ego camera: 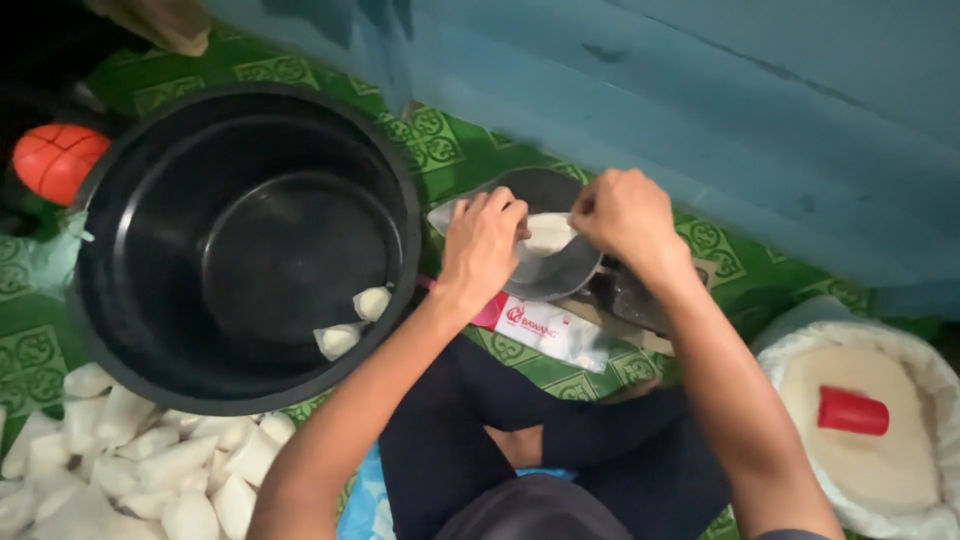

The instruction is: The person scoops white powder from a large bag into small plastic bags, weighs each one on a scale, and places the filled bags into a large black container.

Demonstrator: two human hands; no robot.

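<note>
Both hands [482, 243] [622, 215] pinch a clear bag [545, 235] | black basin [150, 200] alongside, two packets [355, 320] inside

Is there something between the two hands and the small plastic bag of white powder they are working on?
No. The left hand and right hand both already pinch the small plastic bag at its top, over a dark bowl; nothing visible lies between.

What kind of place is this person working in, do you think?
Probably a home floor used for packing food by hand. The person sits cross-legged on a green patterned mat, beside a big black basin, a heap of small filled white bags and an open sack of white grains with a red cup.
</note>
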